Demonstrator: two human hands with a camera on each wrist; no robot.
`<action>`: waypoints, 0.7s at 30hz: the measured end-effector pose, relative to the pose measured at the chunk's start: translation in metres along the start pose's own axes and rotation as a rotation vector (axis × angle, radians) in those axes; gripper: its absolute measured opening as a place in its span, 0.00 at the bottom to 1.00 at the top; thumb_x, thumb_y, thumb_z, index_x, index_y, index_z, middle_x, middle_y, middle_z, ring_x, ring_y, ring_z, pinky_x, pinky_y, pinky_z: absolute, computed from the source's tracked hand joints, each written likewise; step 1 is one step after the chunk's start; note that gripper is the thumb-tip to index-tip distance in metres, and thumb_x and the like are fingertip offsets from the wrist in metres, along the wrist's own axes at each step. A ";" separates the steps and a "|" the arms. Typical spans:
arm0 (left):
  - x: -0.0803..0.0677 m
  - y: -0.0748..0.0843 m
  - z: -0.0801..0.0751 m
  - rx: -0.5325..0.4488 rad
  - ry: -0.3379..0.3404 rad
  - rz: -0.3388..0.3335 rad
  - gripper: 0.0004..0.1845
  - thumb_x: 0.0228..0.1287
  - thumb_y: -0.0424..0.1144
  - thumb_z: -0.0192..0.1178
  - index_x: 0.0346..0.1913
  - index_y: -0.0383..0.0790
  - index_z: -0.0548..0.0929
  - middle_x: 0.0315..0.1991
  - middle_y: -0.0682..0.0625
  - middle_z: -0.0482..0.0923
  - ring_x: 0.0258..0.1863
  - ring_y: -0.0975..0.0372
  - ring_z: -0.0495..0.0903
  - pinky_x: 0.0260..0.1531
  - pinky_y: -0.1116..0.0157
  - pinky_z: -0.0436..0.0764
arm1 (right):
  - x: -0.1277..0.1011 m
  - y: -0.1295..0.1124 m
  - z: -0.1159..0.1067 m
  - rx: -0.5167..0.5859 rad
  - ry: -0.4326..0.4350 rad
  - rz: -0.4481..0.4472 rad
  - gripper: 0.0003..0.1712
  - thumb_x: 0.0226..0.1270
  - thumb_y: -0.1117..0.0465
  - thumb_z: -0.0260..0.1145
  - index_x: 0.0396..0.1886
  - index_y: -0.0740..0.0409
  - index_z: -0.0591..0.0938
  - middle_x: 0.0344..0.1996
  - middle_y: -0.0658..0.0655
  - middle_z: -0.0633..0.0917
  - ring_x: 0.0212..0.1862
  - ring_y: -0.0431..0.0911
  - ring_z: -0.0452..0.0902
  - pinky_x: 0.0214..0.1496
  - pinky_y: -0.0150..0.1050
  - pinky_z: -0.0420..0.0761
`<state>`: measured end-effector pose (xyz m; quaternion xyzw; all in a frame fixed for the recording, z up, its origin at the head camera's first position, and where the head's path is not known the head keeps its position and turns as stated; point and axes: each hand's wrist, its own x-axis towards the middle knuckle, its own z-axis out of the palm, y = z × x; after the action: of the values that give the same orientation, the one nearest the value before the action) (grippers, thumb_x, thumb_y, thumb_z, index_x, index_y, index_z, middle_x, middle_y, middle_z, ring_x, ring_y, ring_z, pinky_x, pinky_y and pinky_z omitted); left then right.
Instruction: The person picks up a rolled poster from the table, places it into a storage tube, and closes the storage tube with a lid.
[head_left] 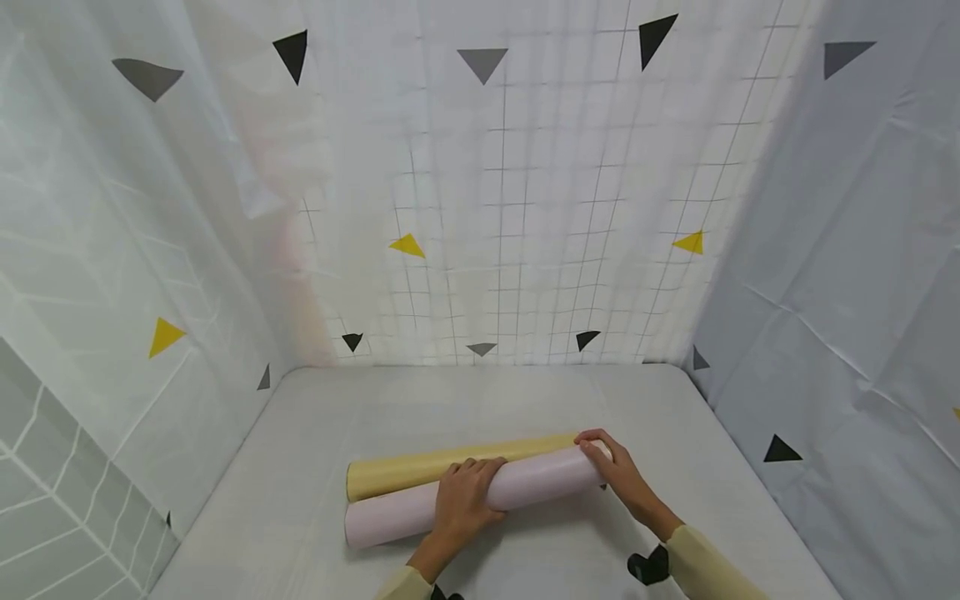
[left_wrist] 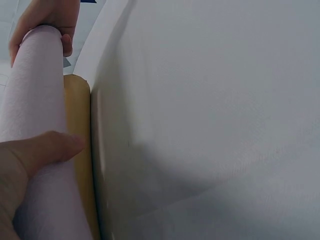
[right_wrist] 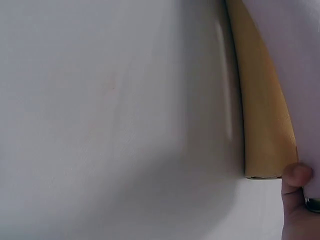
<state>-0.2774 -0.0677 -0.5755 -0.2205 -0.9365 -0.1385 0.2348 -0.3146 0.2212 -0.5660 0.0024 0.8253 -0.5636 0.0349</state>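
Note:
A pale pink roll (head_left: 525,487) lies on the white table (head_left: 300,467), pressed against a yellow roll (head_left: 420,468) just behind it. My left hand (head_left: 463,492) is curled over the middle of the pink roll. My right hand (head_left: 611,463) grips the pink roll's right end, fingers wrapped over the top. In the left wrist view the pink roll (left_wrist: 35,115) runs up to the right hand (left_wrist: 45,17), with the yellow roll (left_wrist: 77,130) beside it. The right wrist view shows the yellow roll's (right_wrist: 260,115) end and a fingertip (right_wrist: 297,176).
Patterned white curtains with grey, black and yellow triangles close the table in: back wall (head_left: 510,208), left side (head_left: 112,275), right side (head_left: 847,275). The table's bare surface stretches behind and to both sides of the rolls.

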 end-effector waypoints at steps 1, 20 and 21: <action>0.000 0.000 0.000 0.000 0.002 -0.001 0.47 0.27 0.53 0.89 0.60 0.54 0.82 0.51 0.58 0.89 0.48 0.62 0.87 0.49 0.58 0.83 | 0.000 0.000 0.000 0.002 0.000 0.000 0.22 0.80 0.44 0.55 0.63 0.51 0.75 0.63 0.59 0.74 0.44 0.47 0.71 0.32 0.38 0.71; -0.002 0.003 0.002 0.030 0.049 0.003 0.49 0.22 0.54 0.89 0.59 0.54 0.82 0.50 0.59 0.90 0.47 0.62 0.86 0.48 0.58 0.83 | -0.005 -0.009 -0.004 0.022 -0.038 -0.013 0.23 0.77 0.41 0.58 0.61 0.50 0.76 0.62 0.59 0.75 0.49 0.49 0.71 0.36 0.39 0.72; -0.002 0.003 0.002 0.029 0.049 0.000 0.49 0.23 0.53 0.89 0.59 0.54 0.82 0.50 0.59 0.90 0.48 0.62 0.86 0.48 0.58 0.83 | -0.004 -0.009 -0.004 0.025 -0.038 -0.009 0.23 0.76 0.41 0.59 0.60 0.49 0.76 0.62 0.59 0.75 0.49 0.50 0.71 0.37 0.39 0.72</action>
<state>-0.2752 -0.0648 -0.5773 -0.2135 -0.9323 -0.1301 0.2612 -0.3110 0.2221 -0.5557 -0.0117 0.8175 -0.5738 0.0479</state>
